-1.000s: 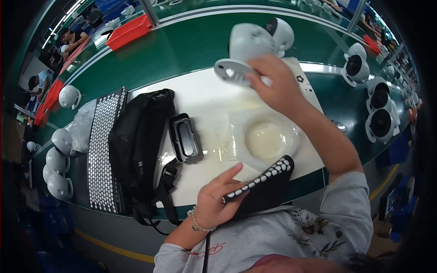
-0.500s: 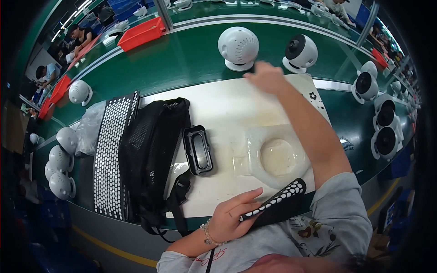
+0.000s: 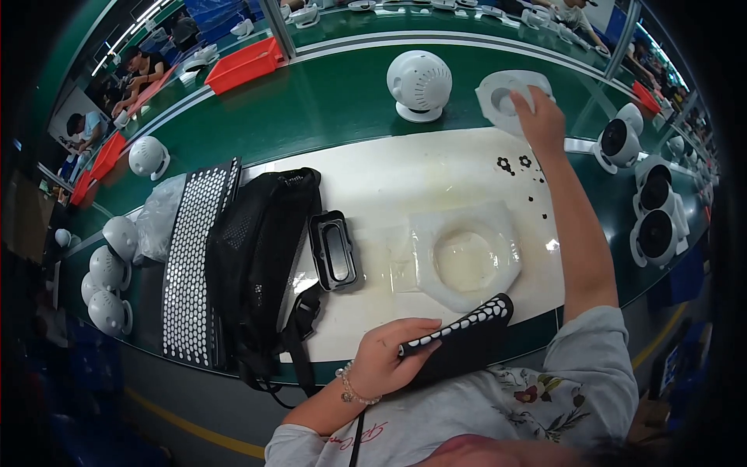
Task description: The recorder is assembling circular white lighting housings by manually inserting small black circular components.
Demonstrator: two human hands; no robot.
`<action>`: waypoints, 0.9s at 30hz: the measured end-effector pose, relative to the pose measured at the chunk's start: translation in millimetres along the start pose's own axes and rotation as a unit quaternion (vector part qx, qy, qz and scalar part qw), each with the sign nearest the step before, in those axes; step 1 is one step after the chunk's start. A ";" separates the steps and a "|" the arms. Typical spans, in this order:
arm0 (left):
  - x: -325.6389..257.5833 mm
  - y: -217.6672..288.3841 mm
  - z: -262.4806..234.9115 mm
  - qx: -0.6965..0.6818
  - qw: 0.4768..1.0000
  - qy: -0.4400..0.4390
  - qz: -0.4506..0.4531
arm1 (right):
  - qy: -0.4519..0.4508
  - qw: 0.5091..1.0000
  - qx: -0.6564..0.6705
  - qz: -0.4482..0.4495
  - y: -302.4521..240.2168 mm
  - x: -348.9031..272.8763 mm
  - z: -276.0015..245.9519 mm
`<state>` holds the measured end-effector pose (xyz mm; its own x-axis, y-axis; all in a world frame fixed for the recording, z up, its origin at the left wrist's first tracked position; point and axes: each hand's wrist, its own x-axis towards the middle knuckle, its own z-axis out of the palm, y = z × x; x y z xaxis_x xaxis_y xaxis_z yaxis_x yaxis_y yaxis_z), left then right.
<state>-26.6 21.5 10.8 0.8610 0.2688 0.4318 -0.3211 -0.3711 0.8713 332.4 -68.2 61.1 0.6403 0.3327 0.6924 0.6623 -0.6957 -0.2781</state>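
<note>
Head view, clock face laid over the picture's centre, 12 on the side away from the wearer: I note the right hand (image 3: 542,124) at about 2, closed on a white piece (image 3: 502,86) with rounded corners and a round centre; whether that centre is a hole or a recess I cannot tell. The left hand (image 3: 389,359), at 6, grips the end of a black panel (image 3: 459,350) dotted white along its edge, close against the wearer's grey shirt (image 3: 490,405). On the green worktop (image 3: 334,86), just past 12, one white round device (image 3: 420,82) stands upright on its base, well apart from the left hand. A white board (image 3: 373,171) lies nearer the wearer, carrying a plastic-wrapped ring pad (image 3: 426,253) at between 3 and 4, and a black oblong tray (image 3: 334,251) near centre towards 8. Beside that tray, at half past 8: a black mesh bag (image 3: 261,265). Black-fronted white devices (image 3: 656,233) are grouped at 3; a red bin (image 3: 245,66) sits at 11.
</note>
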 end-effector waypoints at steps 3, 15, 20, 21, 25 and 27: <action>0.1 6.4 -2.1 0.010 0.998 -0.034 -0.043 | -0.001 0.968 0.243 0.067 -31.0 -35.8 -57.4; -7.9 -1.8 -1.0 -0.016 0.999 0.011 -0.026 | -0.225 0.841 0.466 0.157 -71.0 -150.2 -121.6; -13.7 -5.7 2.5 -0.103 0.989 0.050 -0.088 | -0.042 0.913 0.398 -0.072 -71.1 -202.7 -135.7; -14.0 -7.4 1.9 -0.145 0.982 0.041 -0.117 | -0.062 0.908 0.395 -0.125 -76.7 -207.9 -138.8; -3.2 2.6 10.6 -0.251 0.959 0.007 -0.132 | -0.126 0.899 0.390 -0.156 -75.8 -220.7 -129.8; -7.0 -5.0 12.3 -0.238 0.964 0.010 -0.119 | -0.120 0.891 0.416 -0.134 -74.9 -224.4 -127.3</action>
<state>-26.2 10.5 0.6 0.9265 0.3142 0.2069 -0.2641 0.1515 0.9525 89.6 -171.8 11.4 0.4142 0.6127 0.6731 0.7988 0.1098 -0.5915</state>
